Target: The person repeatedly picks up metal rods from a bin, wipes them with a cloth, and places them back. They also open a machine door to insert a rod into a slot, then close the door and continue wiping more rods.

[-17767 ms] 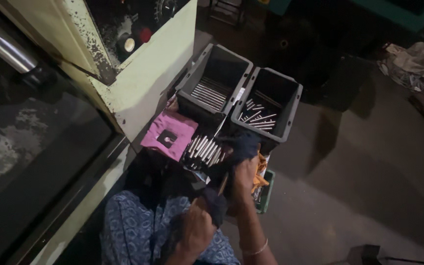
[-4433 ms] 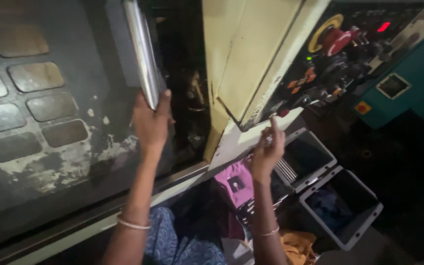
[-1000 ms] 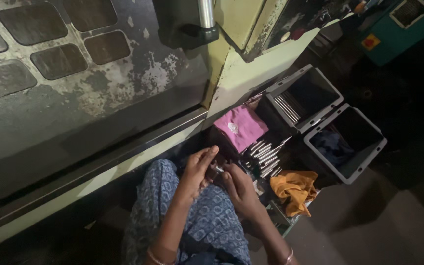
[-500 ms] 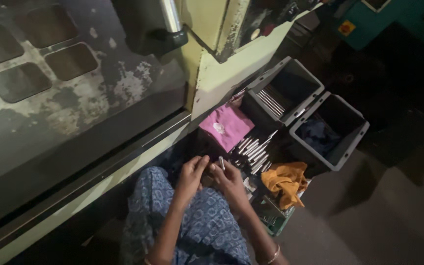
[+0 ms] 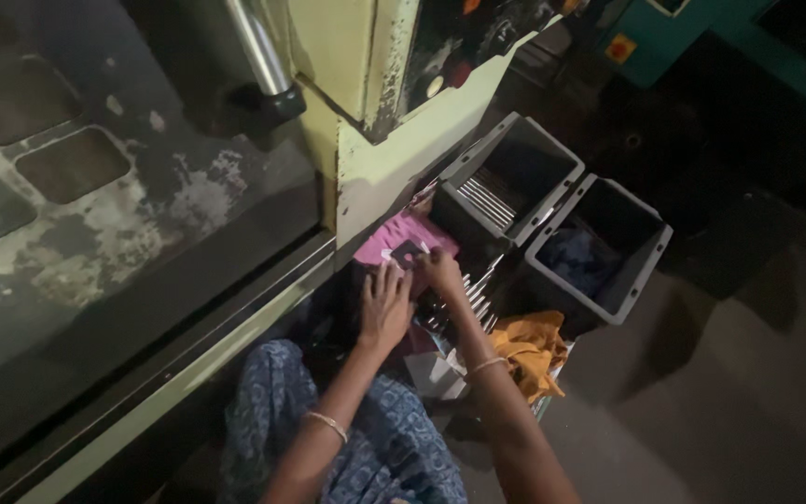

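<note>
A small dark flat piece [image 5: 409, 254] lies on the pink cloth [image 5: 394, 245], fingertips touching.

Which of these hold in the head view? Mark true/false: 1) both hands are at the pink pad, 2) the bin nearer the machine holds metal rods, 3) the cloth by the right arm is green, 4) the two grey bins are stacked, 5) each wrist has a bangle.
1) True: the left hand and right hand meet at the pink pad.
2) True: the nearer grey bin holds metal rods.
3) False: the cloth is orange-yellow.
4) False: the second grey bin sits beside the first.
5) True: a bangle shows on each wrist.
</note>
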The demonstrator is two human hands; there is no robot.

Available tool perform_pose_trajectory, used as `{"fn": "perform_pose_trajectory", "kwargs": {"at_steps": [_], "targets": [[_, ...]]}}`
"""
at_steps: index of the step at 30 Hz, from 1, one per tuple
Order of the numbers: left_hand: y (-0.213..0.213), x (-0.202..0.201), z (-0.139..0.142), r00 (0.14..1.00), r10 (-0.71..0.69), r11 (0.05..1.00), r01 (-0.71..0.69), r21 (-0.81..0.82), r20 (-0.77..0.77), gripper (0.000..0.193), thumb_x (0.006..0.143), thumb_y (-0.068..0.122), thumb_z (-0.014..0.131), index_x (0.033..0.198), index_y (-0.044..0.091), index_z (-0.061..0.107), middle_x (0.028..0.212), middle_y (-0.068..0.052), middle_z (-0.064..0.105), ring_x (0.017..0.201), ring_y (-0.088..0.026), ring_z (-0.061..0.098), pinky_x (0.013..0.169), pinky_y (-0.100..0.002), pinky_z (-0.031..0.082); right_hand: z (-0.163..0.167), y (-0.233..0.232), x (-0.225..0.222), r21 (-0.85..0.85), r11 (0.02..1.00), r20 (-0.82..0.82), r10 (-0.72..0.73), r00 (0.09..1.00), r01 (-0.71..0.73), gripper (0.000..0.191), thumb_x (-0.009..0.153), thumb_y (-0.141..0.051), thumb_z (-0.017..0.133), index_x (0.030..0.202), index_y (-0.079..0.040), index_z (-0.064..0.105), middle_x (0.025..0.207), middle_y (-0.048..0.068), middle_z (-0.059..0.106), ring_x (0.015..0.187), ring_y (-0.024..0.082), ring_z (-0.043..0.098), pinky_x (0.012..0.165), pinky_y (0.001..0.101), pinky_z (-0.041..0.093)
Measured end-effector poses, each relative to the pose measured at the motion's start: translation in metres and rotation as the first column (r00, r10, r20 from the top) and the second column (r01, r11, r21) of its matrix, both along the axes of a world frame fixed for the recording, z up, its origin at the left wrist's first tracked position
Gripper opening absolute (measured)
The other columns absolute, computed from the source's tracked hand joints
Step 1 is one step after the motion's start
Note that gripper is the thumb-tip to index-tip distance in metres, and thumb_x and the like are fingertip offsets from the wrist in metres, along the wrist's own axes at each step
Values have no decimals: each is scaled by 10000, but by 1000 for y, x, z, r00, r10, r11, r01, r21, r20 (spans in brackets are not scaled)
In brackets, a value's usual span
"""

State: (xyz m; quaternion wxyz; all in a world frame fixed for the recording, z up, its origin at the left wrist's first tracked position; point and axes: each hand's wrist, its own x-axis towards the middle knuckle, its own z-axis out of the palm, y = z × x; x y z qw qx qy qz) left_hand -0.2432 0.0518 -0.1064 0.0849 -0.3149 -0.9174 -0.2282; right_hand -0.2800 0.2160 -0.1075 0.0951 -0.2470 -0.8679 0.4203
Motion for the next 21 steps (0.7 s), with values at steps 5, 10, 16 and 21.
{"fn": "perform_pose_trajectory", "kwargs": {"at_steps": [5, 10, 16, 21], "targets": [[-20, 6, -14, 994, 40, 994, -30, -102, 99, 816, 856, 318, 733, 1555, 165, 341, 1604, -194, 315, 1490, -413, 269, 1154, -642, 264, 7, 1, 9, 94, 996, 205, -16, 979, -4, 582, 912, -361, 716, 1297, 14, 495, 1111, 330, 674, 1069, 491, 645, 895, 496, 510], [-43, 24, -33, 973, 87, 996, -92, 13, 214, 832, 859, 361, 719, 1572, 183, 330, 1586, -275, 286, 1460, -473, 282, 1129, -600, 288, 42, 49, -15, -58, 996, -118, 58, 991, -66, 309, 931, -206, 581, 1170, -16, 633, 976, 180, 745, 888, 282, 715, 816, 395, 557], [-57, 48, -54, 917, 46, 962, -148, 231, 397, 614, 965, 445, 619, 1482, 144, 483, 1539, -245, 415, 1390, -454, 414, 1124, -547, 343, 57, 102, -63, -148, 987, -315, -113, 942, 69, 367, 925, -154, 596, 1237, 24, 671, 936, 156, 732, 774, 213, 655, 710, 370, 538], [-57, 64, -62, 843, -48, 924, -167, 345, 536, 494, 964, 373, 624, 1382, 113, 588, 1468, -204, 513, 1355, -394, 487, 1112, -460, 404, 40, 107, -78, 65, 951, 144, 290, 946, -302, 514, 1020, -414, 540, 1325, -27, 684, 1264, 235, 683, 1134, 320, 625, 999, 426, 467]]}}
